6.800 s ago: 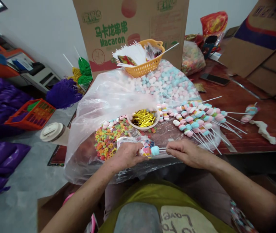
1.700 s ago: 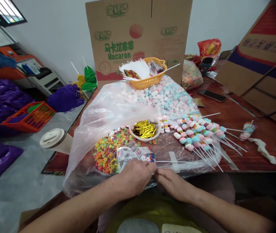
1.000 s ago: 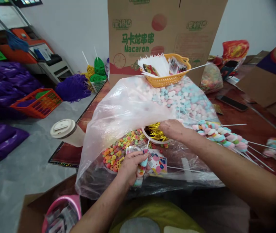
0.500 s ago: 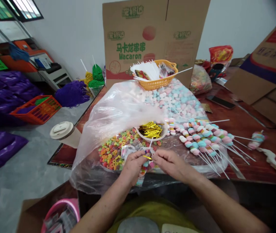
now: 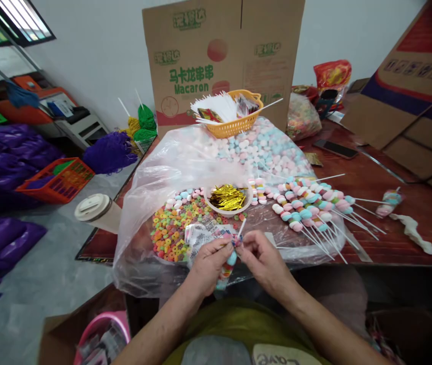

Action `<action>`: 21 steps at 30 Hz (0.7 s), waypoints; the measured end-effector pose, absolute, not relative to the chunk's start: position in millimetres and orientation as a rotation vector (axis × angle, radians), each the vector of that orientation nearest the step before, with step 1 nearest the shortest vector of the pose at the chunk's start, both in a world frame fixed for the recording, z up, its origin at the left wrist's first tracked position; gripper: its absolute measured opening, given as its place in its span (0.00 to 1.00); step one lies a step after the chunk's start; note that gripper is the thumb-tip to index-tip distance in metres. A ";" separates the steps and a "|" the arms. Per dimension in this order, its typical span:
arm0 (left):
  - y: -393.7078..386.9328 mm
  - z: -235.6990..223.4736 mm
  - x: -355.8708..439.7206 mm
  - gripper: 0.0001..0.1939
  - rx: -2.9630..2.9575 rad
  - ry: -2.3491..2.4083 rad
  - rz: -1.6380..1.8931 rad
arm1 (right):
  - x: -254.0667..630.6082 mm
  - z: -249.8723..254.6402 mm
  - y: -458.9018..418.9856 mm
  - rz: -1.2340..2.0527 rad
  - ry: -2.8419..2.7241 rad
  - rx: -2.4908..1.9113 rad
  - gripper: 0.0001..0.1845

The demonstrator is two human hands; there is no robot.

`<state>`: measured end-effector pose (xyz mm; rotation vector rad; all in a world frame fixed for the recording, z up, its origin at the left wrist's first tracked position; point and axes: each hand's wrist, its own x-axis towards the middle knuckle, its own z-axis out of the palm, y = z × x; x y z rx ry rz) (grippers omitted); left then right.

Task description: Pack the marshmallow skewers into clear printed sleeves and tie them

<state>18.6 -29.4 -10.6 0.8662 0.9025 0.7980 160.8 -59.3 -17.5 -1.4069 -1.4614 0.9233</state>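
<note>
My left hand (image 5: 209,259) is closed around a bagged candy skewer (image 5: 231,258), with the white stick pointing up and away. My right hand (image 5: 261,257) pinches at the neck of that bag, right against the left hand's fingers. What the right fingers hold there is too small to make out. Just beyond my hands stands a white bowl of gold twist ties (image 5: 227,198), beside a heap of colourful ring candies (image 5: 172,228). A stack of printed wrappers (image 5: 204,234) lies by my left hand.
Finished marshmallow skewers (image 5: 311,203) lie fanned at the right on the clear plastic sheet (image 5: 163,167). Behind are loose marshmallows (image 5: 261,147), an orange basket (image 5: 235,124) of sticks, a Macaron carton (image 5: 219,50), a phone (image 5: 335,149) and a lidded cup (image 5: 96,210).
My right hand reached to the bowl of gold ties a second ago and came back to the skewer. Both hands now meet at the bag's neck, slightly lower and closer together.
</note>
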 end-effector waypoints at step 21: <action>-23.2 -0.1 14.4 0.34 0.529 0.454 0.540 | 174.4 10.6 -50.7 1.558 -1.517 -0.826 0.09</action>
